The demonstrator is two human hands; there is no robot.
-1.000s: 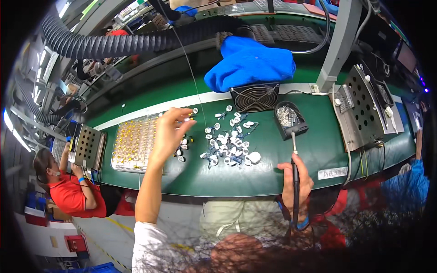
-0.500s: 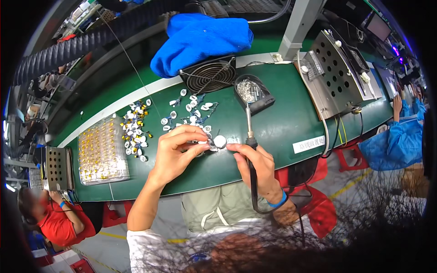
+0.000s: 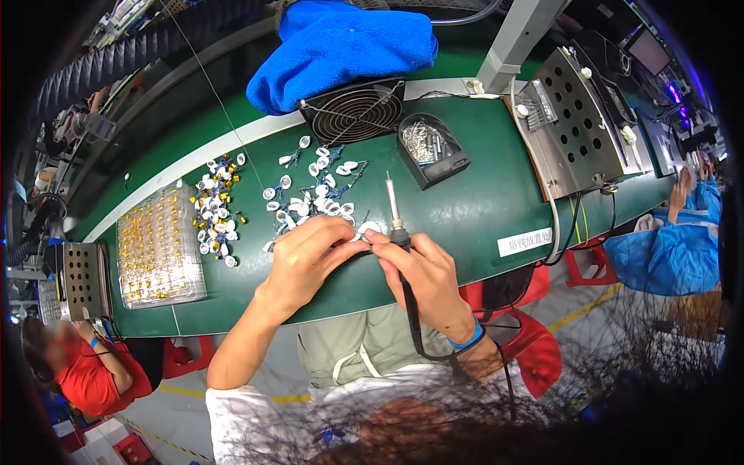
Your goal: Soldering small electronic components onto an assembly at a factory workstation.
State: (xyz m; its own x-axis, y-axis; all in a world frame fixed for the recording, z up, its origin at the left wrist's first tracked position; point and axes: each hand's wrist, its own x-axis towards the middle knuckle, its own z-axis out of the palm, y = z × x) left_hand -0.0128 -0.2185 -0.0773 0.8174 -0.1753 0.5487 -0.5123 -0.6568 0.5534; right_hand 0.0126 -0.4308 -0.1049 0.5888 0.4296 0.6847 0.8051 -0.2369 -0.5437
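My left hand (image 3: 306, 260) is closed, thumb and forefinger pinching a small white round part (image 3: 370, 228) by its near left edge. My right hand (image 3: 425, 275) is wrapped round the handle of a soldering iron (image 3: 395, 205), whose metal tip points up and away from the part. The right thumb and forefinger also meet at the part, touching close to the left fingertips. Fingers hide much of the part's underside. Just beyond lies a scatter of similar white round parts with blue wires (image 3: 322, 187). Farther left is a heap of white parts with yellow pieces (image 3: 217, 213).
A clear plastic tray (image 3: 196, 280) of yellow pieces stands at the left. Behind my hands are a black open bin (image 3: 443, 172) of small metal pieces, a black fan (image 3: 356, 115) and a blue cloth (image 3: 349, 58). A perforated metal box (image 3: 577, 128) stands right. Co-workers sit at both sides.
My right hand has come left and closed up to the left fingertips at the white part. The soldering iron has moved left with it, its tip tilting slightly leftward.
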